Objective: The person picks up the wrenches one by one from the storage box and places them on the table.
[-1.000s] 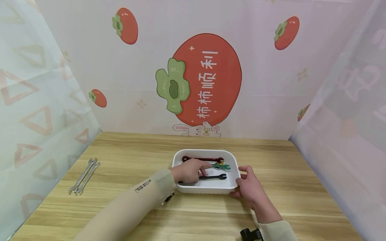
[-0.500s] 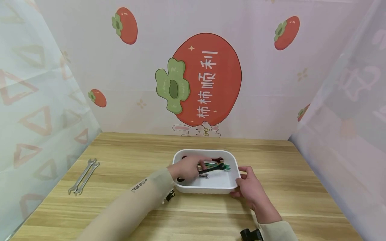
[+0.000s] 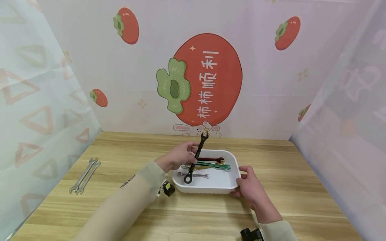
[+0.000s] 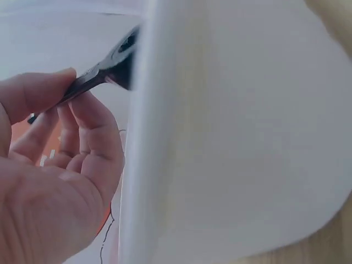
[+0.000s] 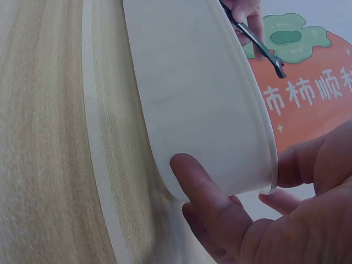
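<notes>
Your left hand [image 3: 179, 156] pinches a black wrench [image 3: 199, 150]; guide it clear of the tray [image 3: 208, 190] your right hand [image 3: 251, 190] grips.

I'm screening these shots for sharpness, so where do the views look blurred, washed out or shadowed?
Head view: mostly crisp and fairly evenly lit, with a soft shadow on the table near the right hand; left wrist view: hazy, the white tray a large, soft, pale mass, the black wrench clearer; right wrist view: slightly washed out, with dim shading beneath the white tray.
</notes>
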